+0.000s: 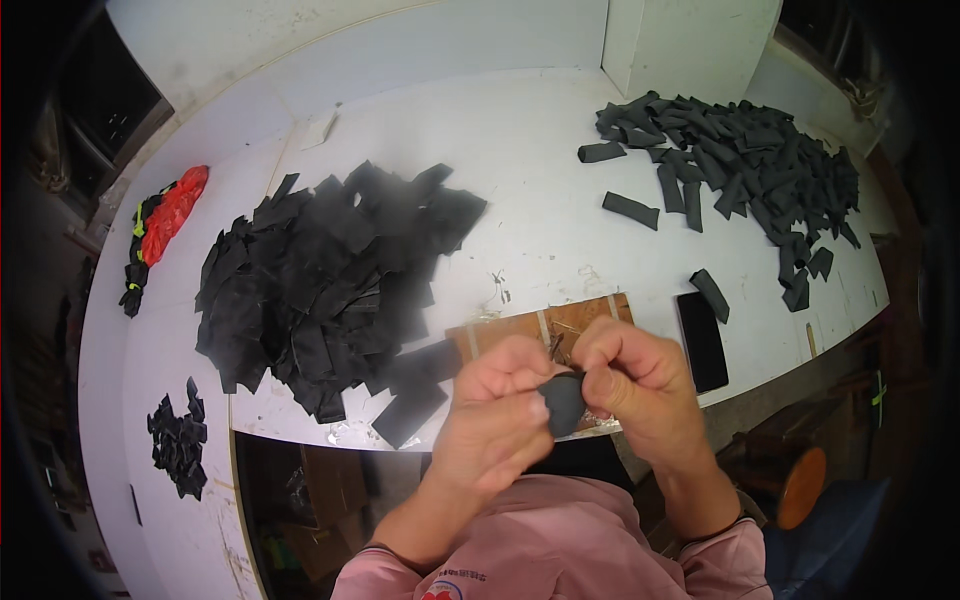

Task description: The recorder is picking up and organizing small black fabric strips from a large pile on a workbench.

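Observation:
Close to my body, just over the table's front edge, both hands pinch one dark grey fabric piece (567,405). My left hand (497,415) is closed on its left side, and my right hand (640,385) on its top right. The piece looks curved or folded; its far edge is partly hidden by my fingers. Beneath my hands lies a brown board (590,315) with pale strips. Left of them spreads a big heap of flat black fabric pieces (330,290). A loose flat piece (412,420) lies at the front edge, beside my left hand.
At the far right is a pile of dark rolled fabric tubes (745,165). A black phone-like slab (702,342) lies right of my right hand, with a tube (710,295) touching it. On the left are a red plastic bag (175,215) and a small black heap (178,440). An orange stool (802,488) stands below right.

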A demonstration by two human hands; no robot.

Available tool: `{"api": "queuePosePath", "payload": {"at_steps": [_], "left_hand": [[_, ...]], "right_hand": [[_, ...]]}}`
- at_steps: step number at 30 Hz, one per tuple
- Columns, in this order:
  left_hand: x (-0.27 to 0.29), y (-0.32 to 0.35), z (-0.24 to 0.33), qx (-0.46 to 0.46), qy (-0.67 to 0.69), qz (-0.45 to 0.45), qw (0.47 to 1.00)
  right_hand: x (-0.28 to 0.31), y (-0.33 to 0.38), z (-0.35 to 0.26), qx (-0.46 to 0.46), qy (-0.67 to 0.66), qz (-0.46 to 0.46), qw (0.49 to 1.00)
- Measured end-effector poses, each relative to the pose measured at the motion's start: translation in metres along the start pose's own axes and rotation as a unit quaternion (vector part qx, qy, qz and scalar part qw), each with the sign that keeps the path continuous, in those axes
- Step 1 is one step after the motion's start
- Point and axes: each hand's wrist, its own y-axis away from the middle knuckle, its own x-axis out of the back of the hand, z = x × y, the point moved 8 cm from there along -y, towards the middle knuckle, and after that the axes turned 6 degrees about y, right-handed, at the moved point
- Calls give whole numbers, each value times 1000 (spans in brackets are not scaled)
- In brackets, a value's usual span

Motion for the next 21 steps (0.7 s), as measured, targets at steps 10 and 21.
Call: {"api": "queuePosePath", "payload": {"at_steps": [10, 21], "left_hand": [[35, -29, -5, 107, 261, 57, 958], [84, -10, -3, 21, -139, 147, 979]], "right_hand": [[16, -25, 73, -201, -153, -68, 965], [14, -7, 126, -232, -216, -83, 945]]}}
